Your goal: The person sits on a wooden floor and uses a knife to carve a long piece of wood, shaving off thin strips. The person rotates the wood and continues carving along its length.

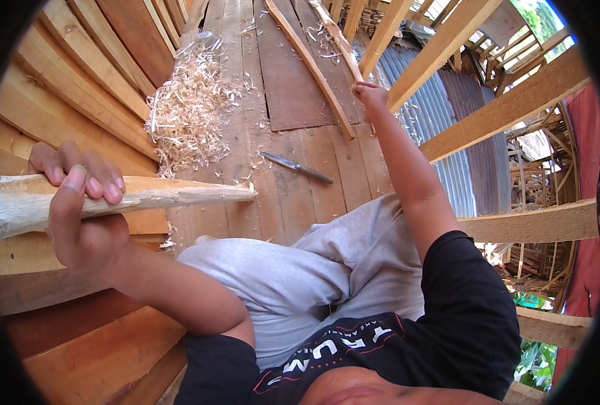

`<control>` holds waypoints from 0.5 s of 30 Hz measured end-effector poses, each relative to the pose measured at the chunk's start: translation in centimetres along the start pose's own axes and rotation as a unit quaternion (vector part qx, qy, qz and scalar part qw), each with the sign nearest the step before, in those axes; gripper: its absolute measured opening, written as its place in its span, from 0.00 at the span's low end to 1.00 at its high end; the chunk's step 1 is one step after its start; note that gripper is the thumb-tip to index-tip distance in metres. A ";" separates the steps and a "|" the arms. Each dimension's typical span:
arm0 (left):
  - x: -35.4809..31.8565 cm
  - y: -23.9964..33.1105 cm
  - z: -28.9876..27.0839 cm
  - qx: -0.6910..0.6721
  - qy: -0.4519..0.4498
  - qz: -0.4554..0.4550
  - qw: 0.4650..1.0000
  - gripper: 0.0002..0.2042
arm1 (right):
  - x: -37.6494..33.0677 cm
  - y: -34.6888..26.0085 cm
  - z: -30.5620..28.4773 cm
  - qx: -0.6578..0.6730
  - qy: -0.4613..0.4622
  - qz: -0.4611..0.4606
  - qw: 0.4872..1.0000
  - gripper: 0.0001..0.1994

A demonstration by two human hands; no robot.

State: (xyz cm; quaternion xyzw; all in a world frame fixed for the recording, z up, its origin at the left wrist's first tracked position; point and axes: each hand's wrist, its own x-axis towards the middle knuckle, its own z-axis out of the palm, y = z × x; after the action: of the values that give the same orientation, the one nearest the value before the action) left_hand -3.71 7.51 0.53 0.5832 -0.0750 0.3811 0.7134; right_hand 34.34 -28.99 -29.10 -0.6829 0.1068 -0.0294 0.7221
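Note:
My left hand (pixel 87 202) is wrapped round a thick, pale piece of wood (pixel 172 194) with a roughly hewn surface, which tapers toward its right end. That piece runs off past the left rim of the picture. Stretched out ahead on the right, my right hand (pixel 370 96) is closed on the near end of a long pale wooden pole (pixel 338 37). The pole reaches away to the top edge. On the floorboards between my arms lies a knife (pixel 296 167) with a dark handle, its blade toward the left; neither hand touches it.
A heap of curled wood shavings (pixel 191 111) lies against leaning planks (pixel 77 74) on the left. A narrow wooden strip (pixel 311 67) rests on the floor (pixel 293 196). Slanting wooden posts (pixel 442 50) line the right side, with corrugated metal sheets (pixel 442 128) beyond them.

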 end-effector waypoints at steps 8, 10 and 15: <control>0.0 0.2 -0.1 0.005 0.000 0.011 1.000 0.10 | -9.5 -7.7 21.6 0.074 -0.322 -0.026 0.944 0.27; -0.1 0.2 0.1 -0.004 -0.004 0.008 1.000 0.10 | -13.0 -6.2 25.8 -0.080 -0.422 -0.096 0.898 0.27; -0.1 0.2 0.0 -0.012 -0.008 0.004 1.000 0.10 | -15.9 -1.6 26.1 -0.236 -0.387 -0.091 0.887 0.15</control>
State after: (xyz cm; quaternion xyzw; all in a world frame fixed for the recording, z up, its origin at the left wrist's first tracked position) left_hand -3.88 7.52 0.62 0.5773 -0.0872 0.3785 0.7183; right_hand 24.05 -0.55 -24.57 -0.7969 -0.2399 0.1974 0.5181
